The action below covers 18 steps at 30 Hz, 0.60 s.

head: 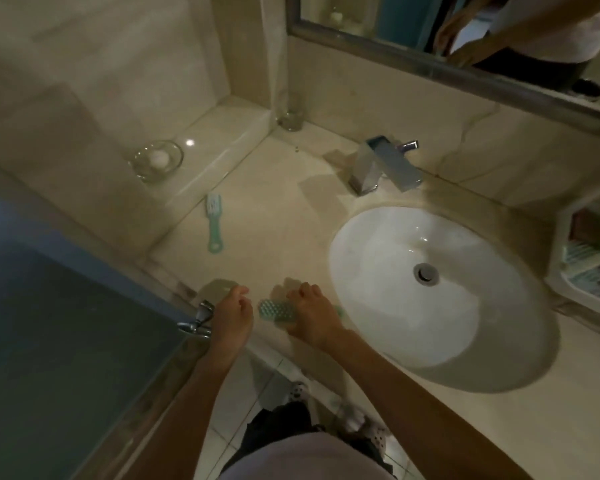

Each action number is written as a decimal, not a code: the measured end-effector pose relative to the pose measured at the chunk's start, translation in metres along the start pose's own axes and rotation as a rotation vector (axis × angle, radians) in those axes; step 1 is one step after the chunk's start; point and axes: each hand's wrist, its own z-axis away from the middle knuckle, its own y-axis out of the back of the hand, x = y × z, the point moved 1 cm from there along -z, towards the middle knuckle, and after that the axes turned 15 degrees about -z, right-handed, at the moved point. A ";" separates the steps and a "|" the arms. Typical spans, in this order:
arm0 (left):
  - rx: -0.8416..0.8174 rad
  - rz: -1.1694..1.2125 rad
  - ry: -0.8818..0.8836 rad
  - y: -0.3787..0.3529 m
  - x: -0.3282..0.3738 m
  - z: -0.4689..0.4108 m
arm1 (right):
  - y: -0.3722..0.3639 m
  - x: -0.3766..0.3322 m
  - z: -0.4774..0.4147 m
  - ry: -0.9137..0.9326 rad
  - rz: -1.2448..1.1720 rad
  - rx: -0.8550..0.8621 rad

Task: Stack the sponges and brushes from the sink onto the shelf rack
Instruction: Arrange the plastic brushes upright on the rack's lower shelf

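A green brush (278,310) with pale bristles lies bristles-up on the counter's front edge, left of the white oval sink (368,299). My right hand (314,313) is closed over its handle end. My left hand (231,311) hovers just left of the brush head, fingers loosely curled, holding nothing. A second green brush (214,221) with a long handle lies farther back on the counter. At the right edge stands a white shelf rack (568,268) with striped items on it. The sink basin holds nothing.
A chrome tap (385,166) stands behind the sink. A glass dish (156,159) with a white soap sits on a raised ledge at the back left, a glass tumbler (290,116) in the corner. A glass door with a metal handle (198,320) borders the left. A mirror hangs above.
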 end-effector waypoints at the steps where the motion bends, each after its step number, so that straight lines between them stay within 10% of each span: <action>1: -0.001 0.014 0.009 0.002 -0.003 -0.004 | -0.002 -0.001 -0.005 -0.018 0.022 -0.008; 18: 0.145 -0.173 0.098 0.055 0.029 -0.135 | 0.037 -0.009 -0.045 -0.237 -0.154 0.208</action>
